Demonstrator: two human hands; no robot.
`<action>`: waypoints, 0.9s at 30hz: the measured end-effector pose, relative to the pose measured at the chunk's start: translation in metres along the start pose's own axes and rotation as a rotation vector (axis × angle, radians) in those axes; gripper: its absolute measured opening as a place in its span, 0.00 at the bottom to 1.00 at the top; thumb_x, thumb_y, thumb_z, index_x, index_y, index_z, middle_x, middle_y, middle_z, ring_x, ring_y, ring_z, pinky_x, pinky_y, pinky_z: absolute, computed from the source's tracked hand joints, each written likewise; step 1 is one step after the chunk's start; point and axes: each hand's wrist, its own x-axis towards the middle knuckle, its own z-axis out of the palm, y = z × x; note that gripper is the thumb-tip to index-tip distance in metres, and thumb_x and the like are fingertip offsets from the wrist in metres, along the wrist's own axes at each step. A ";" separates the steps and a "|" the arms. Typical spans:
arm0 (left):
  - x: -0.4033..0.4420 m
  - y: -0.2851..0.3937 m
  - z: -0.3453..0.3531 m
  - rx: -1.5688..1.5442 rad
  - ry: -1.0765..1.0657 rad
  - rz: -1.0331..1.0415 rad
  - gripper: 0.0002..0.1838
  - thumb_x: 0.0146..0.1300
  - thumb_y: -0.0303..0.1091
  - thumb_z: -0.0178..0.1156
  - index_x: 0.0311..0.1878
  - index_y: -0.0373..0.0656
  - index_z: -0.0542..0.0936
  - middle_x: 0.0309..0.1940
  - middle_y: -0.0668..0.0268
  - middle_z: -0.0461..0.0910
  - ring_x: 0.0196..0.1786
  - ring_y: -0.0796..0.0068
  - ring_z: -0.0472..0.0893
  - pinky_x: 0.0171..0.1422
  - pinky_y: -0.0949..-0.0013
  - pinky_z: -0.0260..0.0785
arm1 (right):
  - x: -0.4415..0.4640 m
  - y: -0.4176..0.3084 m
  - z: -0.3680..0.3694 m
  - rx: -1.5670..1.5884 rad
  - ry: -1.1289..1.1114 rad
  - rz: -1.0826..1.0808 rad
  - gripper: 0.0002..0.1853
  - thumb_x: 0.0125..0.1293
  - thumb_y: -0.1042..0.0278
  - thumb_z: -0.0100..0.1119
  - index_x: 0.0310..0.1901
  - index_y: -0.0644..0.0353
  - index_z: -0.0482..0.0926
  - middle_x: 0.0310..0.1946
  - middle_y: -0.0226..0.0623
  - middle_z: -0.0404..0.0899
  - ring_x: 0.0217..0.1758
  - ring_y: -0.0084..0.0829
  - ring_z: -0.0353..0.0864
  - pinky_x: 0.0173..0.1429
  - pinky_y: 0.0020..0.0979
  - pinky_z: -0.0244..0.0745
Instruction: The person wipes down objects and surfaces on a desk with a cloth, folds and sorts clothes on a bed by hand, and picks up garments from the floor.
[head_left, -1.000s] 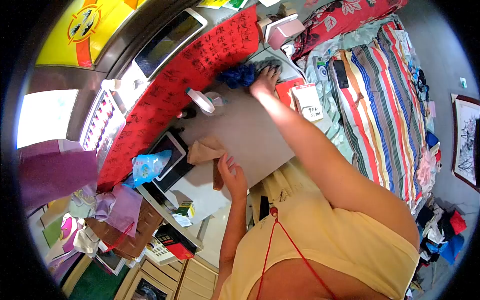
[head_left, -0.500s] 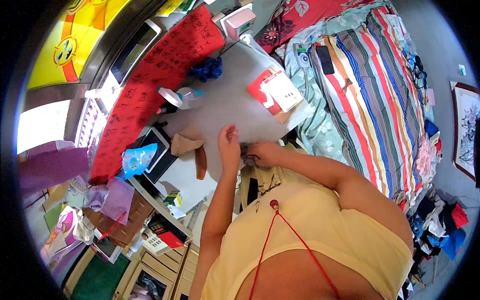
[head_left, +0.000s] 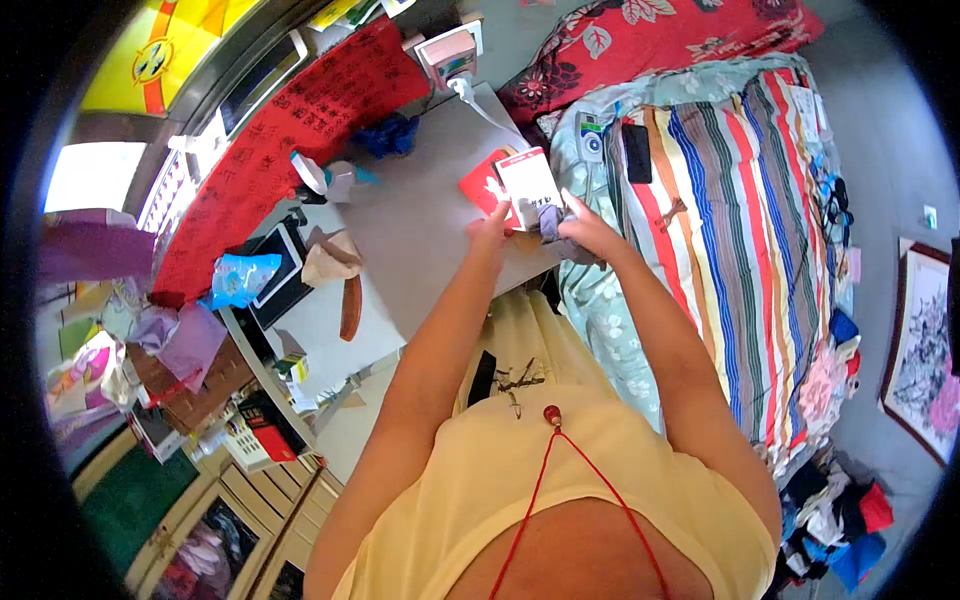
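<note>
My left hand (head_left: pixel 488 228) grips the near left edge of a red and white booklet (head_left: pixel 482 182), thumb along its edge. On top of that lies a white booklet or card (head_left: pixel 530 178) with a red strip and dark print. My right hand (head_left: pixel 592 232) is closed around a crumpled grey cloth (head_left: pixel 549 222). Its thumb points up beside the white booklet's near right corner, and the cloth overlaps that corner. Whether the right hand also pinches the booklet, I cannot tell. Both hands are over the right end of the grey tabletop (head_left: pixel 415 240).
A bed with a striped sheet (head_left: pixel 725 270) adjoins the table, carrying a phone (head_left: pixel 637 153) and a blue-white device (head_left: pixel 590 138). Leftward are a white bottle (head_left: pixel 310 175), blue cloth (head_left: pixel 388 137), beige cloth (head_left: pixel 331 258), brown strap (head_left: pixel 351 308) and blue packet (head_left: pixel 243 278).
Both hands have moved forward and right to the booklets, the right one carrying the grey cloth. My left hand, previously raised and empty, has taken hold of the booklet's edge. The view has shifted.
</note>
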 end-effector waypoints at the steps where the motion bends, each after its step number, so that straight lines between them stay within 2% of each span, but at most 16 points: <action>1: 0.001 0.000 0.006 -0.009 0.015 0.003 0.21 0.52 0.51 0.70 0.36 0.43 0.79 0.26 0.71 0.77 0.26 0.81 0.70 0.29 0.72 0.62 | 0.001 -0.008 0.000 -0.018 -0.092 0.094 0.44 0.47 0.67 0.56 0.69 0.66 0.55 0.64 0.49 0.63 0.66 0.37 0.64 0.68 0.28 0.59; 3: 0.008 -0.004 0.013 -0.080 0.049 0.078 0.27 0.44 0.43 0.76 0.42 0.33 0.79 0.38 0.59 0.80 0.35 0.72 0.79 0.36 0.66 0.71 | 0.012 0.021 0.008 -0.110 -0.026 0.031 0.45 0.45 0.65 0.57 0.69 0.67 0.55 0.65 0.51 0.61 0.68 0.42 0.62 0.71 0.31 0.55; 4: 0.015 -0.006 0.017 -0.089 0.059 0.079 0.27 0.44 0.43 0.76 0.42 0.33 0.79 0.38 0.59 0.80 0.35 0.72 0.79 0.36 0.66 0.71 | 0.012 0.023 0.008 -0.167 -0.008 -0.010 0.45 0.45 0.65 0.57 0.68 0.67 0.56 0.66 0.52 0.59 0.68 0.43 0.62 0.71 0.32 0.55; 6: 0.026 -0.011 0.022 -0.017 0.256 0.015 0.35 0.38 0.44 0.79 0.46 0.30 0.78 0.42 0.54 0.80 0.41 0.66 0.81 0.43 0.61 0.75 | 0.011 0.027 0.005 -0.239 0.007 -0.108 0.44 0.44 0.65 0.58 0.67 0.65 0.58 0.67 0.54 0.56 0.69 0.47 0.60 0.71 0.33 0.55; 9: -0.004 0.016 0.028 0.010 0.251 -0.035 0.40 0.35 0.47 0.80 0.48 0.29 0.76 0.43 0.52 0.80 0.44 0.62 0.81 0.44 0.60 0.77 | 0.007 0.011 -0.002 -0.307 -0.015 -0.064 0.41 0.44 0.65 0.60 0.64 0.64 0.62 0.66 0.57 0.57 0.70 0.51 0.58 0.73 0.36 0.54; 10: 0.012 0.005 0.030 -0.003 0.260 -0.040 0.40 0.35 0.47 0.80 0.48 0.29 0.76 0.43 0.52 0.80 0.44 0.62 0.81 0.44 0.60 0.77 | 0.013 0.017 -0.003 -0.353 0.017 -0.134 0.37 0.44 0.66 0.61 0.61 0.61 0.66 0.61 0.56 0.65 0.65 0.48 0.66 0.69 0.36 0.61; 11: 0.043 -0.015 0.034 -0.001 0.323 -0.045 0.39 0.35 0.46 0.80 0.47 0.28 0.76 0.43 0.52 0.80 0.44 0.62 0.81 0.44 0.59 0.77 | 0.016 0.008 -0.006 -0.361 0.004 -0.136 0.37 0.44 0.66 0.61 0.61 0.61 0.66 0.61 0.56 0.65 0.65 0.48 0.66 0.69 0.36 0.61; 13: 0.049 -0.019 0.036 -0.009 0.387 -0.057 0.39 0.36 0.46 0.80 0.47 0.28 0.75 0.43 0.51 0.79 0.43 0.61 0.82 0.43 0.58 0.78 | 0.017 -0.016 -0.017 -0.235 -0.182 0.100 0.33 0.45 0.66 0.61 0.57 0.60 0.68 0.54 0.53 0.74 0.59 0.44 0.74 0.62 0.36 0.68; 14: 0.053 -0.020 0.035 0.007 0.345 -0.048 0.39 0.37 0.44 0.80 0.48 0.29 0.71 0.44 0.50 0.78 0.42 0.60 0.82 0.43 0.58 0.78 | 0.020 -0.013 -0.017 -0.315 -0.146 0.072 0.30 0.46 0.67 0.61 0.55 0.59 0.70 0.48 0.49 0.79 0.53 0.42 0.79 0.57 0.35 0.71; 16: 0.043 -0.014 0.037 0.018 0.298 -0.042 0.40 0.39 0.42 0.79 0.50 0.30 0.68 0.44 0.50 0.77 0.40 0.59 0.81 0.42 0.59 0.78 | 0.022 -0.012 -0.015 -0.347 -0.148 0.075 0.30 0.46 0.67 0.61 0.55 0.58 0.70 0.48 0.48 0.79 0.52 0.42 0.79 0.57 0.35 0.71; 18: 0.029 -0.009 0.038 -0.149 0.274 0.149 0.42 0.42 0.37 0.77 0.54 0.36 0.59 0.45 0.51 0.73 0.39 0.58 0.81 0.40 0.57 0.79 | 0.023 -0.008 -0.014 -0.338 -0.138 0.059 0.30 0.46 0.68 0.60 0.56 0.57 0.69 0.48 0.46 0.78 0.52 0.43 0.78 0.58 0.35 0.71; 19: 0.022 -0.005 0.035 -0.154 0.270 0.148 0.42 0.42 0.37 0.77 0.54 0.36 0.59 0.45 0.51 0.73 0.39 0.58 0.81 0.40 0.57 0.79 | 0.022 -0.006 -0.014 -0.344 -0.136 0.060 0.30 0.46 0.68 0.60 0.56 0.57 0.69 0.48 0.46 0.78 0.52 0.43 0.78 0.58 0.35 0.71; 21: 0.012 0.002 0.023 -0.238 0.072 0.149 0.46 0.44 0.38 0.77 0.58 0.37 0.55 0.47 0.53 0.70 0.41 0.60 0.78 0.39 0.56 0.77 | 0.019 -0.004 -0.011 -0.343 -0.142 -0.014 0.31 0.46 0.68 0.60 0.57 0.57 0.69 0.50 0.45 0.77 0.53 0.43 0.77 0.58 0.35 0.70; 23: 0.004 0.008 0.016 -0.223 0.063 0.142 0.45 0.44 0.38 0.77 0.58 0.37 0.55 0.48 0.53 0.71 0.43 0.61 0.79 0.41 0.57 0.77 | 0.015 -0.006 -0.007 -0.349 -0.135 0.046 0.31 0.45 0.70 0.59 0.57 0.58 0.69 0.50 0.44 0.75 0.53 0.43 0.77 0.58 0.34 0.70; 25: -0.006 0.012 0.008 -0.211 0.054 0.136 0.45 0.44 0.37 0.76 0.58 0.37 0.55 0.48 0.53 0.72 0.44 0.61 0.79 0.43 0.58 0.77 | 0.013 -0.006 -0.004 -0.275 -0.138 -0.090 0.32 0.44 0.71 0.58 0.57 0.55 0.69 0.43 0.40 0.77 0.48 0.35 0.77 0.55 0.31 0.70; 27: -0.015 0.016 -0.002 -0.238 0.004 0.236 0.44 0.45 0.36 0.75 0.59 0.36 0.56 0.48 0.53 0.74 0.44 0.63 0.79 0.44 0.61 0.77 | 0.010 -0.006 -0.003 -0.306 -0.161 -0.071 0.33 0.45 0.73 0.57 0.59 0.56 0.68 0.46 0.38 0.76 0.49 0.33 0.77 0.56 0.30 0.70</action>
